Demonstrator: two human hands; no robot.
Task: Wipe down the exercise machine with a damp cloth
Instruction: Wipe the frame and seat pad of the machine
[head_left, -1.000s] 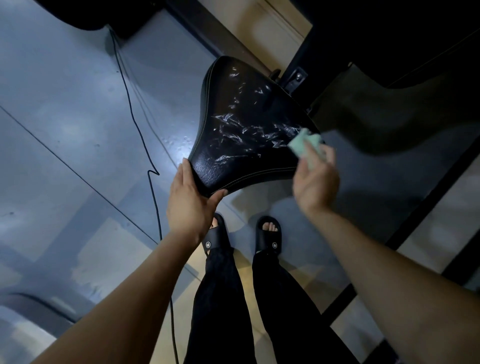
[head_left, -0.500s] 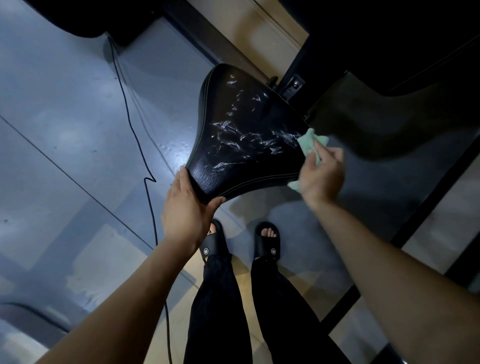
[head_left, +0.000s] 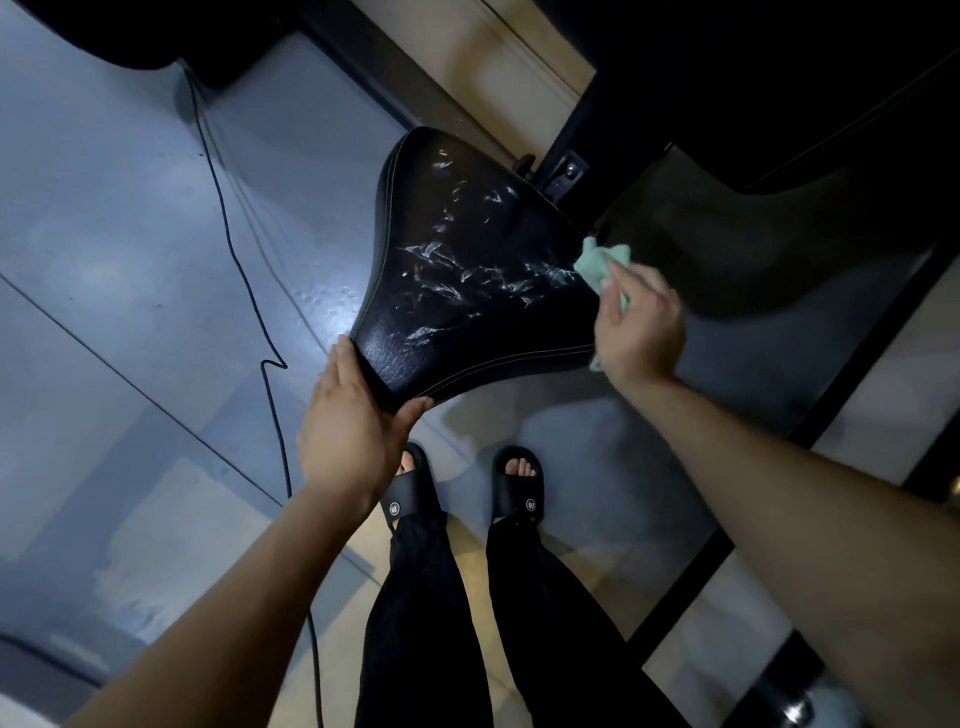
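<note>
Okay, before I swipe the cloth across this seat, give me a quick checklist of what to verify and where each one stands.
1. Left hand steadies the near corner of the seat: ok.
2. Right hand grips the green cloth: ok.
3. Cloth meets the seat's right edge: ok.
4. Whitish streaks across the seat top, not yet wiped: not ok.
5. Cloth damp enough: cannot tell.
6. Cable on the floor lies clear of the feet: ok.

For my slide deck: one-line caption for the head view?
Left hand steadies black saddle; right hand holds green cloth at its edge.
</note>
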